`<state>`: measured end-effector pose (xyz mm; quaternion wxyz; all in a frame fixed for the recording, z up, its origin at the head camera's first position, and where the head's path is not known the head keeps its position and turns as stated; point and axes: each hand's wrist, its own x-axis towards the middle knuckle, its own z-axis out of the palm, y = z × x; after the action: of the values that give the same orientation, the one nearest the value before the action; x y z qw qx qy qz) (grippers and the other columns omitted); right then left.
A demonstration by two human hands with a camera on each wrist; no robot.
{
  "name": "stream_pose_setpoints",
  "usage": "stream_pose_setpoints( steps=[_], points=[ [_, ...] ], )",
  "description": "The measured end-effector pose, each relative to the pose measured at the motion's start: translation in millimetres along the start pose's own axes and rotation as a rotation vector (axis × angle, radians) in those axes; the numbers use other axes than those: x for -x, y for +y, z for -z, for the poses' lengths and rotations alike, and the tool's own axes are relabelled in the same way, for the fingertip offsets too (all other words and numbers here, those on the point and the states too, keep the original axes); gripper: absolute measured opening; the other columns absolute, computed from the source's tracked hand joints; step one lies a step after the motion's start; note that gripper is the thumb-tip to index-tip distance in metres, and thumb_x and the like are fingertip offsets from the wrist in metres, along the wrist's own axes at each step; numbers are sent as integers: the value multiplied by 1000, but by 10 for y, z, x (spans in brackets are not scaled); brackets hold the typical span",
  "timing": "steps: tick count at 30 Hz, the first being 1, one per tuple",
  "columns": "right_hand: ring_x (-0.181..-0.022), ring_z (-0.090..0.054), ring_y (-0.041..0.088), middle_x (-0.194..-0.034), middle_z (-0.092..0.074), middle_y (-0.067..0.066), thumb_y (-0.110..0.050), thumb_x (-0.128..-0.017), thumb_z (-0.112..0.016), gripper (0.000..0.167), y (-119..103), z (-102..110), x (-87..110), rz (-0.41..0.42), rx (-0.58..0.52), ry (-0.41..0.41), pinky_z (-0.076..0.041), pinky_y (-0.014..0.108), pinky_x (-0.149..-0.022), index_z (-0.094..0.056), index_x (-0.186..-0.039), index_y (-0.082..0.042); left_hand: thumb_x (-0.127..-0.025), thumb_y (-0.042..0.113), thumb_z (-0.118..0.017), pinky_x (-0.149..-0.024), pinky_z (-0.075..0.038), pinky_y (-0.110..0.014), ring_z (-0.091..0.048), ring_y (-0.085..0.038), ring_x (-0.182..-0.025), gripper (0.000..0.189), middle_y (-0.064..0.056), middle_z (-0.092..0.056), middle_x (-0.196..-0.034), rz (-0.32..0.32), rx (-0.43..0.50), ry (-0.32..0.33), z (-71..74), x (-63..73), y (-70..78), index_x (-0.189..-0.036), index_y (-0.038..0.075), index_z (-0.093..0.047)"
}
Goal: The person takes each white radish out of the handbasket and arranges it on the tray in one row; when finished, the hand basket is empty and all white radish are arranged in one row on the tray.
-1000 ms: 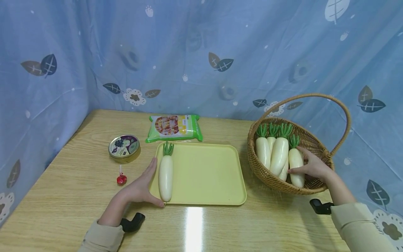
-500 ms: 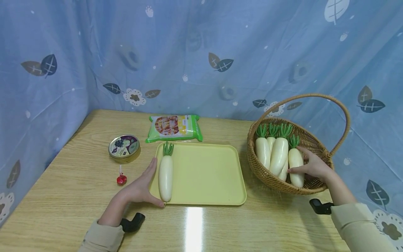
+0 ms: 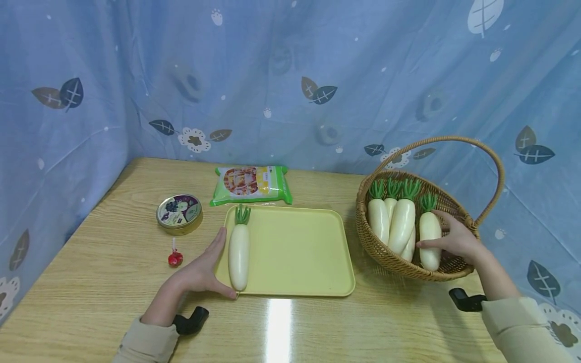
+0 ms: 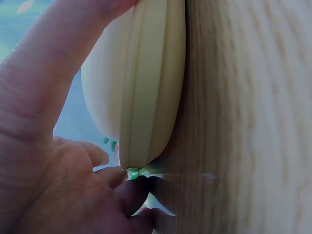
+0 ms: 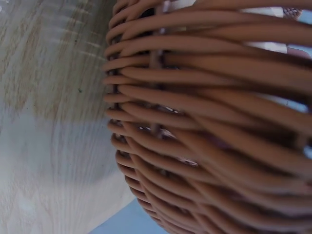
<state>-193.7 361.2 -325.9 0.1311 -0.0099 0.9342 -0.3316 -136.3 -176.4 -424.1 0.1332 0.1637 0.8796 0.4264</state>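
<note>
In the head view my right hand reaches into the wicker basket. Its thumb and fingers grip a white radish with green leaf stubs. To the left of it in the basket lie several more white radishes. My left hand is at the near left corner of a yellow tray. Its thumb touches the near rim and its fairly straight fingers lie along the left side. One white radish lies in the tray beside that hand. The right wrist view shows basket weave, and the hand is hidden there.
The basket's tall arched handle rises above the radishes. A green food packet lies behind the tray. A round tin and a red wrapped lollipop are on the left of the wooden table. Blue curtains hang behind.
The gripped radish has shifted slightly right, apart from the other radishes, with my right hand. My left hand and the tray stay in place.
</note>
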Motion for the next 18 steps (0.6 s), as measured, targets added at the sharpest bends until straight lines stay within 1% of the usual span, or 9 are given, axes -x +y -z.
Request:
stream_pose_setpoints(
  steps=[2,8,14,18],
  points=[
    [-89,-55,41,-125,-25,45,-27,-76,-75,107,-26,11,22,-2,7,8,-52,41,-60,2,-144,3,-49,41,-88,-106,-8,-56,6,-39,-135,144,-22,13,-149,0,1,1,1,0,0,-143,-1,13],
    [-95,-50,52,-127,-19,46,-26,-77,-74,107,-86,49,69,18,-9,31,-54,44,-61,4,-145,0,-49,42,-88,-106,-8,-56,6,-39,-135,144,-23,13,-149,-4,-10,1,2,1,-8,-143,-2,13],
    [-98,-47,55,-128,-18,46,-24,-79,-72,104,-134,92,92,50,-28,47,-54,44,-63,5,-145,-2,-49,42,-88,-106,-8,-56,5,-40,-135,144,-24,13,-149,-13,-17,3,4,3,-11,-142,-3,13],
    [-104,-41,59,-129,-18,47,-24,-80,-71,103,-186,122,119,68,-10,64,-54,44,-64,5,-146,-4,-50,41,-88,-106,-8,-56,5,-40,-135,143,-24,13,-148,-19,-11,0,5,6,-1,-142,-3,13]
  ],
)
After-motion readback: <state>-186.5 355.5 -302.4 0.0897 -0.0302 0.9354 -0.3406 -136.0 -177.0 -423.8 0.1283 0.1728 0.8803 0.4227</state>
